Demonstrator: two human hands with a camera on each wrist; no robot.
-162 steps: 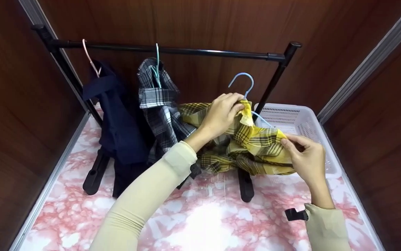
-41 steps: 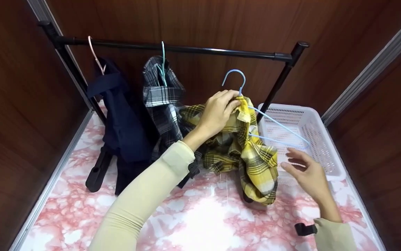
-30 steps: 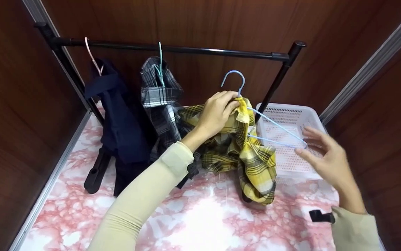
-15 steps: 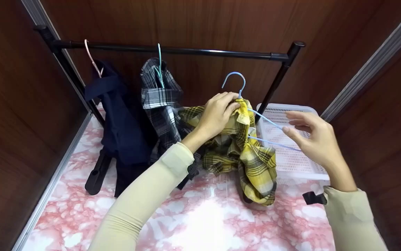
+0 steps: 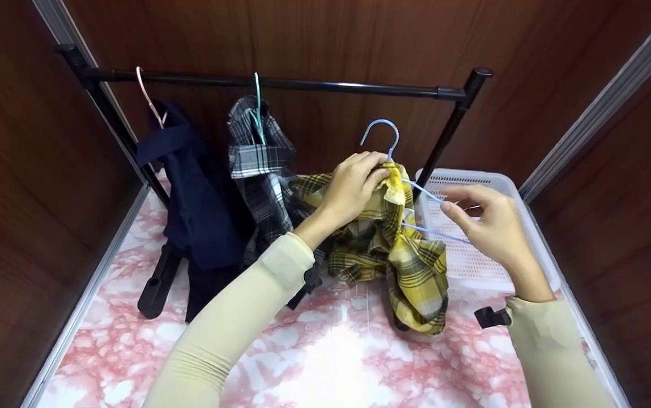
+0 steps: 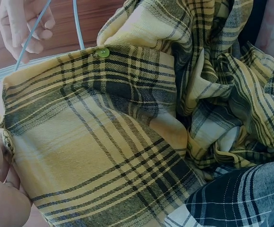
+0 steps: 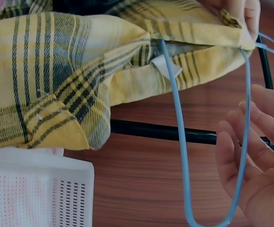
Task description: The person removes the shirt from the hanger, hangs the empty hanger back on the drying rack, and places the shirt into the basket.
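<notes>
A yellow plaid shirt hangs half on a light blue wire hanger, below the black rack rail. My left hand grips the shirt's collar together with the hanger's neck. The hanger's right arm sticks out bare from the collar. My right hand curls its fingers round that bare wire, as the left wrist view also shows. The shirt's right side droops loose toward the marble tabletop. A green button sits near the collar edge.
A navy garment on a pink hanger and a grey plaid shirt on a teal hanger hang on the rail's left part. A white perforated basket stands at the right, behind my right hand. Wooden walls close in on both sides.
My right hand let go of the shirt's right side, which dropped. It swung out to the right, then came up and took hold of the hanger's bare arm. The left hand kept its grip.
</notes>
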